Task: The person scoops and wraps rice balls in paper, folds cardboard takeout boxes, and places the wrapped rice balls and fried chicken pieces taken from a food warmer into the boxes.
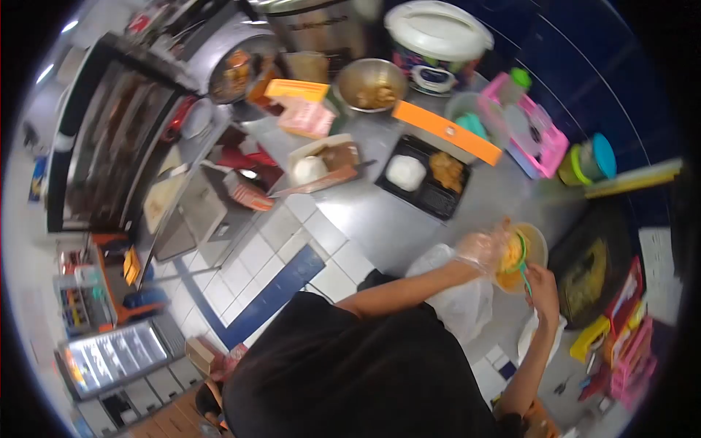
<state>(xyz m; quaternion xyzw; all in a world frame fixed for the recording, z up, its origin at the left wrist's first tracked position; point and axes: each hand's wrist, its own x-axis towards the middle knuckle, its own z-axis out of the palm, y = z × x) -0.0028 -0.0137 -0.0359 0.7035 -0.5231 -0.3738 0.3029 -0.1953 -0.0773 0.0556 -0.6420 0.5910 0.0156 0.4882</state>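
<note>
My left hand (483,250), in a clear plastic glove, is at the near rim of a pale round bowl (539,244); its fingers are blurred, and whether they grip anything is unclear. A green strainer (523,252) holding orange-yellow food (513,255) is over the bowl, right beside the gloved fingers. My bare right hand (542,288) is closed around the strainer's thin green handle. Under my left forearm lies a white plastic bag (464,303). Past the bowl, a black compartment tray (409,201) contains a white rice mound (406,172) and brown food pieces (445,171).
An open paper box (339,175) with rice sits near the counter's edge. Behind are a metal bowl (370,77), a white-lidded rice container (438,33), an orange strip (445,133) and a pink basket (544,142). A dark pan (584,281) stands right of the bowl. Another person (209,398) appears lower left.
</note>
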